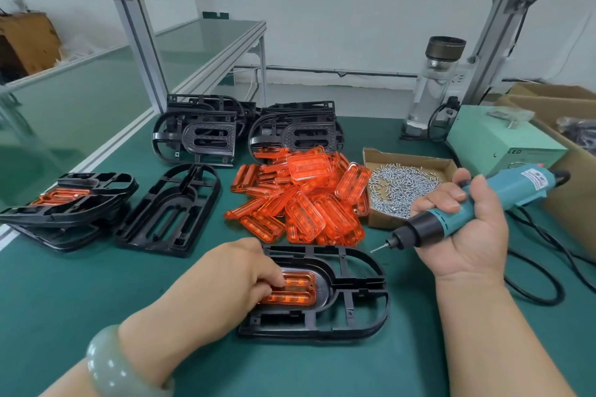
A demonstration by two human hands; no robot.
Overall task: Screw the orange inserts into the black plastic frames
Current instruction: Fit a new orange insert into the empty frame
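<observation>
Black frame [350,319] flat under left hand [232,271]; bent fingers hold orange insert [298,292] seated in frame's recess. Right hand [467,232], just right of frame, wrapped round screwdriver [477,206], bit [377,247] clear of work. Risk: left grip eases, insert shifts, holes misalign, screw drives crooked; bit may slip toward fingers.

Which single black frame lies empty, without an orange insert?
The empty frame left of the orange pile; the near frame under the left hand holds an insert.
</observation>
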